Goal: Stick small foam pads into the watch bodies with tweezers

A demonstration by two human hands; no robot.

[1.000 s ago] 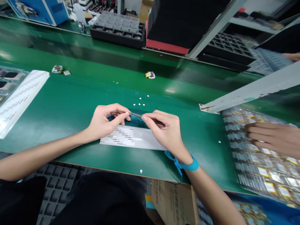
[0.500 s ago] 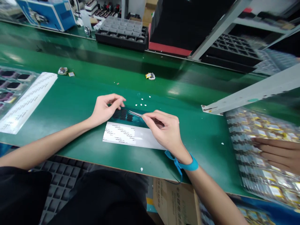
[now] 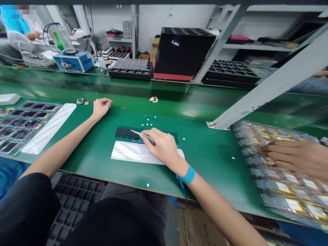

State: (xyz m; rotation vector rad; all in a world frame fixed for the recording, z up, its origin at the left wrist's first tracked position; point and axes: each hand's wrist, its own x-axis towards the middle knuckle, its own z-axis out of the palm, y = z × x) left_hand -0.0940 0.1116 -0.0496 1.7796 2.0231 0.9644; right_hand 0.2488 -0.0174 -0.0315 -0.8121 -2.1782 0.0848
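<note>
My right hand (image 3: pixel 164 147), with a blue strap at the wrist, pinches metal tweezers (image 3: pixel 137 132). Their tips lie over a dark sheet of small black pads (image 3: pixel 124 132). Just below the sheet is a white printed strip (image 3: pixel 126 151), its right part under my right hand. My left hand (image 3: pixel 101 107) is raised over the bench to the upper left of the sheet, its fingers curled together; what they hold, if anything, is too small to make out. Several small white bits (image 3: pixel 148 119) are scattered beyond the sheet.
On the left sit a clear tray of dark parts (image 3: pixel 30 114) and a white strip (image 3: pixel 51 128). Two small devices (image 3: pixel 80 101) (image 3: pixel 153 99) lie farther back. At right, another person's hand (image 3: pixel 297 155) rests on stacked trays (image 3: pixel 282 184), near a slanted white post (image 3: pixel 256 85).
My left hand has moved away from the black pads, up and to the left. The tweezers stay over the pads in my right hand. The view has tilted up, showing more of the shelves.
</note>
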